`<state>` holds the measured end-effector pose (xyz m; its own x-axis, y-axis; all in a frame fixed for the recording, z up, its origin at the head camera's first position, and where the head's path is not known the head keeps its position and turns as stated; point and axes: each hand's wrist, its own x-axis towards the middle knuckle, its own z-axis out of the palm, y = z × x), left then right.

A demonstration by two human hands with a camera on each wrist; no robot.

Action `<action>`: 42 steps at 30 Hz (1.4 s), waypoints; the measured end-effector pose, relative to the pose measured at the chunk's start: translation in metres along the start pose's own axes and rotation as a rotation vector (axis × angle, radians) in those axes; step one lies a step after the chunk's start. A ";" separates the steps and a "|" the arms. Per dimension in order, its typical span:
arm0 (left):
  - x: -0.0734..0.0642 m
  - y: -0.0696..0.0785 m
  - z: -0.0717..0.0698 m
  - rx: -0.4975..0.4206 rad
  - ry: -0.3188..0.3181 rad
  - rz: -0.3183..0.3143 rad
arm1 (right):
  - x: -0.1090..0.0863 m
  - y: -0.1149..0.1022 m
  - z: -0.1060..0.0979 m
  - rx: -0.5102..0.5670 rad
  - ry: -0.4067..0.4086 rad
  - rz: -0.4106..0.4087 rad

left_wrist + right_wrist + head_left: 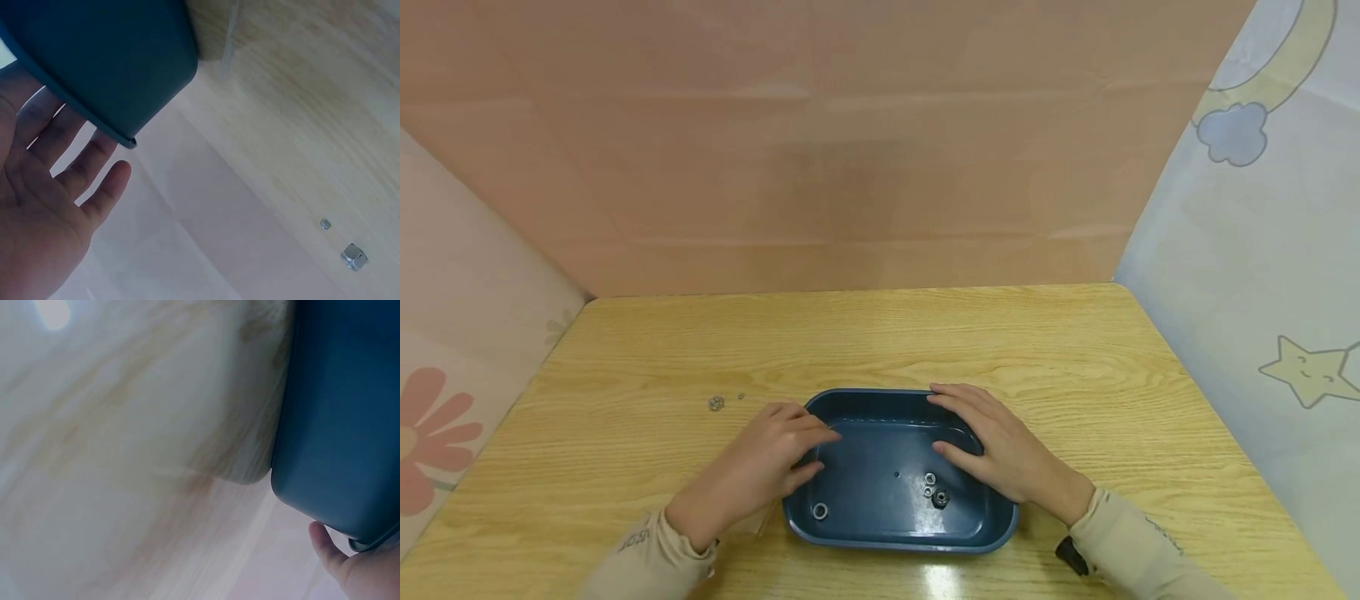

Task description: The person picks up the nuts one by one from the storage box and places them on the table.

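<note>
A dark blue plastic tub stands near the front of the table. A metal nut lies inside at its left, and several more, including a larger dark-rimmed nut, cluster at the right. My left hand rests over the left rim, its fingers loosely spread; in the left wrist view its little finger hangs outside the wall. Across the far right corner lies my right hand, thumb over the inside and fingers extended along the rim. Neither hand holds a nut.
On the wooden table, left of the tub, lie a silver nut and a much smaller nut. A clear, flat-edged item shows partly beneath the left wrist. Printed sheets stand at both sides, with a plain backdrop behind.
</note>
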<state>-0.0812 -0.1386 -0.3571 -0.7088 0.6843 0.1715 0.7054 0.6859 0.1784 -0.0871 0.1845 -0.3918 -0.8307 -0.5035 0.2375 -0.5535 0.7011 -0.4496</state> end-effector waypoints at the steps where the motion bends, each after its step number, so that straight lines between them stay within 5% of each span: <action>1: 0.000 0.000 0.001 0.002 -0.007 0.004 | 0.000 0.000 0.000 0.001 -0.001 -0.001; 11: 0.001 0.003 0.007 0.044 -0.059 0.074 | 0.000 -0.001 -0.001 -0.006 -0.003 0.003; 42: 0.012 0.004 0.009 -0.082 -0.310 0.026 | 0.000 -0.001 -0.001 -0.005 0.000 0.004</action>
<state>-0.0866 -0.1252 -0.3625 -0.6462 0.7530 -0.1241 0.7118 0.6534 0.2578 -0.0869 0.1841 -0.3901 -0.8328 -0.5007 0.2360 -0.5506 0.7053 -0.4465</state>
